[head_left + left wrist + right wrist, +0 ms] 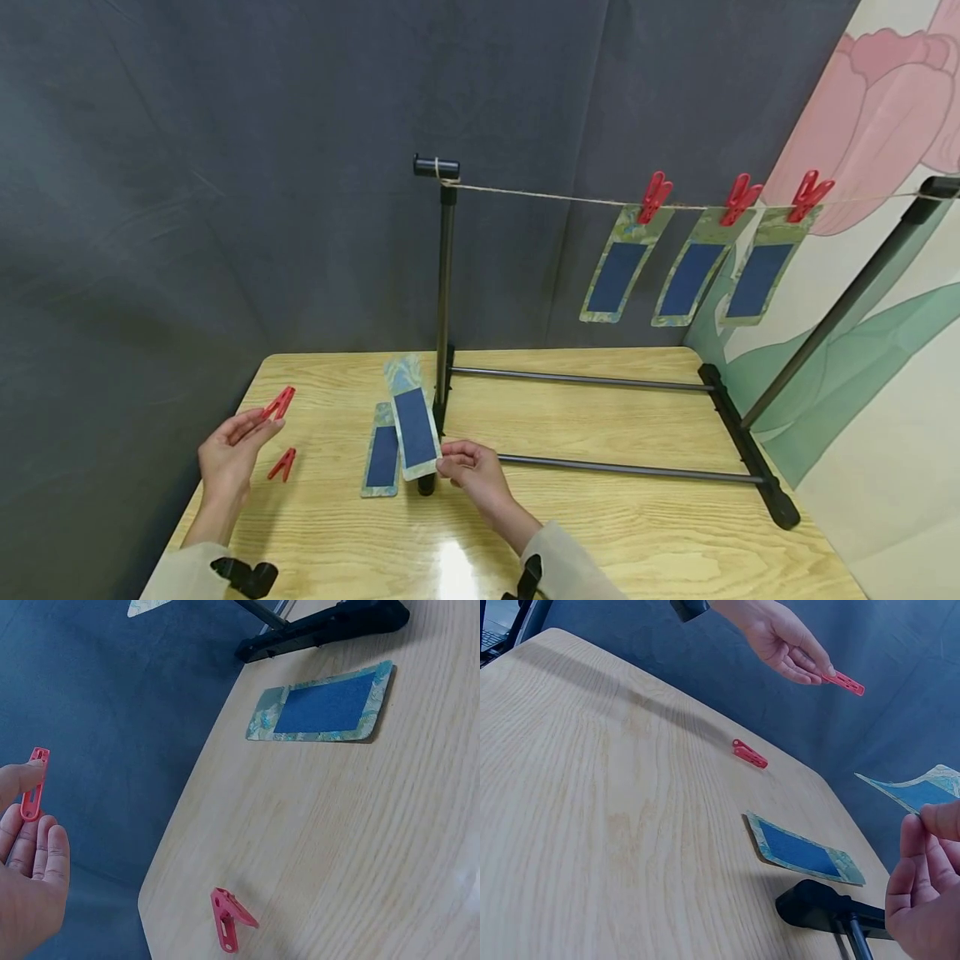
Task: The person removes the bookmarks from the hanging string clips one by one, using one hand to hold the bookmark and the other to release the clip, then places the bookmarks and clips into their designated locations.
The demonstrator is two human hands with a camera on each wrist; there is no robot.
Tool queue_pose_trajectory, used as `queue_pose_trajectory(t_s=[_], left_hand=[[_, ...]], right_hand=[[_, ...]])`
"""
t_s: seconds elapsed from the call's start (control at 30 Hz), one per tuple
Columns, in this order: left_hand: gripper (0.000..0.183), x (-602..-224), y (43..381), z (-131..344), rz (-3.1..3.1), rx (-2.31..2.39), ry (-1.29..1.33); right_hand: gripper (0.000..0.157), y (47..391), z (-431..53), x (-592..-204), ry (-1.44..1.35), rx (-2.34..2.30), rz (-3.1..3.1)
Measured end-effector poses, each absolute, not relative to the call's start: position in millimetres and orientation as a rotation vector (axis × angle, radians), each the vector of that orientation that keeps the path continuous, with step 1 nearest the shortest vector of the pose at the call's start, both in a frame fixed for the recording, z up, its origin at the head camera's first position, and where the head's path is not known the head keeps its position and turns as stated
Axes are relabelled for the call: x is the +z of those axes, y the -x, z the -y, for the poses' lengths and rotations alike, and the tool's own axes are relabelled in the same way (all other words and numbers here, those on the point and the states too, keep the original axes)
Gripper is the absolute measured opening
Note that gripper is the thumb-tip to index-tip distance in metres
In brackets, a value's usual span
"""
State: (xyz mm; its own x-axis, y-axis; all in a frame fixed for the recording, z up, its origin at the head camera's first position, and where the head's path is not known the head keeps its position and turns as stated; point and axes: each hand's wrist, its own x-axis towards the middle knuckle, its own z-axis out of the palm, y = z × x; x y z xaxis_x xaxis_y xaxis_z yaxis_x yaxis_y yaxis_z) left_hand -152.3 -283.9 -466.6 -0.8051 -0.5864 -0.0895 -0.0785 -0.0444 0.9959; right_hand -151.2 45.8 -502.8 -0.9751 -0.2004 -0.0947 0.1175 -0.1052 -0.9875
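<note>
Between thumb and fingers, my left hand [234,454] pinches a red clothespin [279,402] above the left part of the table. My right hand [478,477] pinches the lower right corner of a blue bookmark-like card [416,425] with a green patterned border, raised off the table. A second such card [381,454] lies flat on the wood, partly covered by the raised one in the head view. Another red clothespin [229,919] rests on the table near my left hand.
A black rack [444,275] stands on the wooden table [600,533], a string [525,193] tied across its posts. Three similar cards [617,275] hang at the string's right part, each under a red clothespin [655,198]. A dark curtain [300,167] hangs behind.
</note>
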Motion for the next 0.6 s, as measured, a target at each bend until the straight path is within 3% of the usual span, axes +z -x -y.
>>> queue_pose_trajectory(t_s=[0.6], left_hand=[[0.052, -485, 147, 288, 1.951, -1.856, -0.772]], right_hand=[[0.026, 144, -34, -513, 0.088, -2.211, -1.896]])
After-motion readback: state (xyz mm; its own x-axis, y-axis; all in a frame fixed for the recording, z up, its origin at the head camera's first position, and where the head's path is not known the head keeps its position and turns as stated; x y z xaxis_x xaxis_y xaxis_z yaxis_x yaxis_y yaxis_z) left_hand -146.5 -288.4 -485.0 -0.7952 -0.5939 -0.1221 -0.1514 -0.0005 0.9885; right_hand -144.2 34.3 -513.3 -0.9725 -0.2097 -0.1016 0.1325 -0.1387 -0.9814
